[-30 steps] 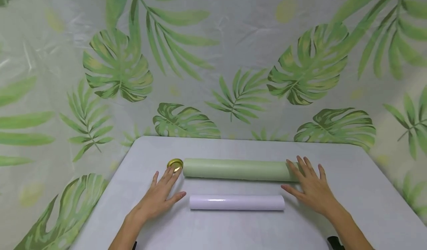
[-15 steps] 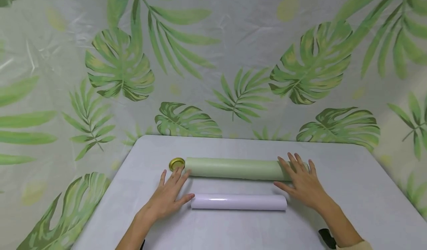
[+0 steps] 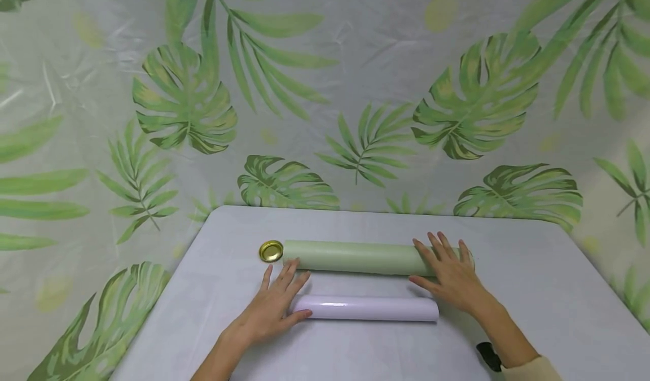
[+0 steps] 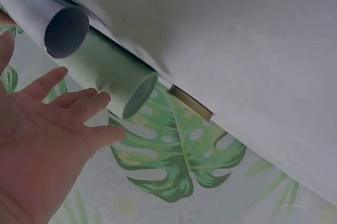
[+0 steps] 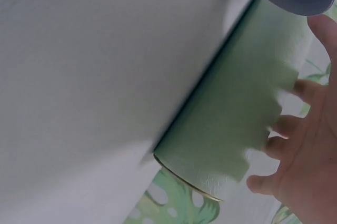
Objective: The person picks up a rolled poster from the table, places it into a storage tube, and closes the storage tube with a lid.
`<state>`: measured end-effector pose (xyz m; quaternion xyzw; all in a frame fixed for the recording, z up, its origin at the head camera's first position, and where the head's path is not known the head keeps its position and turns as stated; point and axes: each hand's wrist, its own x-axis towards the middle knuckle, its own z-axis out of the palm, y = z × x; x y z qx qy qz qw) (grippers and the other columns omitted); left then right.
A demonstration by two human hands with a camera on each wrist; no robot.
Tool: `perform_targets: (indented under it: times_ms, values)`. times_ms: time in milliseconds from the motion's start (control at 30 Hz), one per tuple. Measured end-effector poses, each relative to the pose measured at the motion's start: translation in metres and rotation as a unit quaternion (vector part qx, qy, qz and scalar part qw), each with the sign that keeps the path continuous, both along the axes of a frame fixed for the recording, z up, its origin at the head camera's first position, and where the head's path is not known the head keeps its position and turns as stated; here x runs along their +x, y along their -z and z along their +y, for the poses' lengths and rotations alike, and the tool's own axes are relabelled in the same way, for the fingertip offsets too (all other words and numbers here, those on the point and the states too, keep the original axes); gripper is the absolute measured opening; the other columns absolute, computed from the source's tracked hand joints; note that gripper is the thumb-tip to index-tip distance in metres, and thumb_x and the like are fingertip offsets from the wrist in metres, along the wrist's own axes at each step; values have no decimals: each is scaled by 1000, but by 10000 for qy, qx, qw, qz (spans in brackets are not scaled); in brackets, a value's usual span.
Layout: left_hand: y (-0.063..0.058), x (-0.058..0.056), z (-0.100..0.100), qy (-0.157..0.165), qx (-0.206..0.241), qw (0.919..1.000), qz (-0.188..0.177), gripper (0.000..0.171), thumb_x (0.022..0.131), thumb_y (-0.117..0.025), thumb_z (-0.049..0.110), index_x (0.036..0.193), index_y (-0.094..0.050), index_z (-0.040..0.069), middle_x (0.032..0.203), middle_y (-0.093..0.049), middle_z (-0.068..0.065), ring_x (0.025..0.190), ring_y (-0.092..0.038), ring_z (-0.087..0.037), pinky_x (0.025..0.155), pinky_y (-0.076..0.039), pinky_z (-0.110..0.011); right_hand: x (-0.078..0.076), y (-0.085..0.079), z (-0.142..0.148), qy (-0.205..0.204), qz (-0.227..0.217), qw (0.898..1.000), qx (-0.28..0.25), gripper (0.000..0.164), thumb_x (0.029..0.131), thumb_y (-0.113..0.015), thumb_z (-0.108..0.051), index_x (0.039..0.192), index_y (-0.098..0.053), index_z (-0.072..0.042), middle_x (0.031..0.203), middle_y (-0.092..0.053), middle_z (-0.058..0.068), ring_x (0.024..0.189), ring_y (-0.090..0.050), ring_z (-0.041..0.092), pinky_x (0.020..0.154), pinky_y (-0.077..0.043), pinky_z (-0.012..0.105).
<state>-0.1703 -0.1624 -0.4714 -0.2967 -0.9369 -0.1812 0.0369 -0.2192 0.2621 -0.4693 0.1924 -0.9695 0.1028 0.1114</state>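
Observation:
A long pale green roll [image 3: 355, 257] lies crosswise on the table, with a shorter glossy white roll [image 3: 368, 308] nearer the person. Both are hollow at the end that shows in the left wrist view. My left hand [image 3: 271, 309] spreads its fingers over the white roll's left end; its fingertips come close to the green roll [image 4: 113, 71]. Over the green roll's right part, my right hand [image 3: 453, 274] holds its fingers spread, and the right wrist view has them just off the surface. Neither hand grips anything; light contact is hard to tell.
A small round gold lid-like piece [image 3: 271, 251] sits at the green roll's left end. The white table [image 3: 325, 223] ends at a wall covering [image 3: 365, 87] printed with green leaves. A dark strap [image 3: 488, 357] shows by the right wrist.
My left hand has moved right and a little nearer the person, uncovering the gold piece. My right hand has slid left along the green roll. Both rolls appear to stay put.

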Motion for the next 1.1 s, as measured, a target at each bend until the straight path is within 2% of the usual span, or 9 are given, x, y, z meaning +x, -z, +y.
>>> perform_targets:
  times_ms: [200, 333, 400, 633, 833, 1100]
  values:
    - [3, 5, 7, 290, -3, 9996, 0, 63, 99, -66, 44, 152, -51, 14, 163, -38, -25, 151, -39, -41, 121, -6, -74, -1, 1, -5, -19, -130, 9999, 57, 83, 94, -67, -59, 158, -41, -13, 163, -34, 29, 152, -28, 51, 115, -17, 79]
    - [4, 9, 10, 422, -230, 9987, 183, 58, 100, -66, 44, 150, -55, 17, 157, -49, -22, 144, -51, -34, 122, -9, -73, -2, 3, -6, -19, -231, 9997, 89, 84, 94, -67, -59, 159, -40, -13, 162, -36, 29, 151, -29, 51, 115, -20, 78]
    - [5, 10, 11, 472, -340, 9977, 350, 57, 99, -68, 43, 149, -56, 17, 154, -53, -20, 141, -54, -32, 122, -12, -73, -2, 3, -6, -43, -204, 9997, 116, 84, 94, -67, -60, 159, -41, -13, 159, -41, 28, 148, -34, 51, 114, -24, 76]
    - [5, 10, 13, 566, -550, 9926, 922, 54, 95, -74, 37, 144, -60, 19, 145, -61, -14, 129, -61, -25, 118, -26, -73, -10, 4, -6, -229, 151, 9995, 145, 78, 93, -71, -54, 156, -45, -15, 142, -56, 23, 130, -53, 48, 110, -33, 72]
    - [6, 9, 15, 636, -644, 9905, 1037, 56, 93, -77, 31, 145, -59, 18, 137, -65, -9, 118, -65, -21, 116, -33, -69, -19, 8, -2, -225, 273, 9992, 192, 79, 91, -74, -53, 155, -46, -17, 136, -60, 21, 125, -57, 46, 108, -36, 70]
    - [8, 8, 13, 644, -594, 9889, 1201, 59, 90, -80, 22, 145, -60, 18, 124, -69, -4, 115, -66, -19, 114, -41, -61, -29, 10, 0, -302, 345, 9988, 157, 80, 89, -74, -55, 155, -46, -20, 132, -62, 19, 122, -58, 45, 105, -40, 68]
